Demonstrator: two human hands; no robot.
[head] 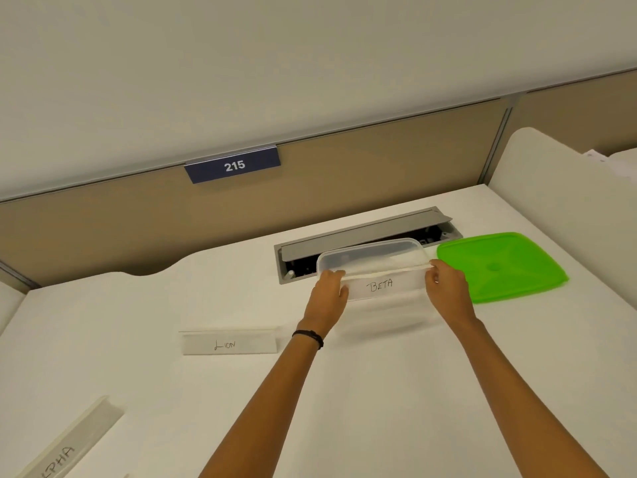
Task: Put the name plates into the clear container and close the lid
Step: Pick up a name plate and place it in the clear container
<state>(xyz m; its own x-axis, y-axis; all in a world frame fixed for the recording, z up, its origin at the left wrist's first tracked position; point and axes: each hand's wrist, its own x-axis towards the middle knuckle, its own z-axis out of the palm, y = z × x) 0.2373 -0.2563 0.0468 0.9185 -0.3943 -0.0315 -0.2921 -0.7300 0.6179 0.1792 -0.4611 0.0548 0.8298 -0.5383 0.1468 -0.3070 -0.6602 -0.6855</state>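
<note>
The clear container [372, 253] stands open on the white desk, just in front of the cable tray. A white name plate marked BETA [382, 286] is held over the container's near rim. My left hand [329, 291] grips its left end and my right hand [448, 288] grips its right end. The green lid [499, 267] lies flat to the right of the container. A name plate marked LION [229, 343] stands on the desk to the left of my left wrist. Another plate, lettered "LPHA" [72, 443], lies at the bottom left corner.
A grey cable tray [365, 232] with its flap raised is set into the desk behind the container. A beige partition with a blue sign reading 215 [233, 164] runs along the back. A white divider panel [558, 188] stands at the right.
</note>
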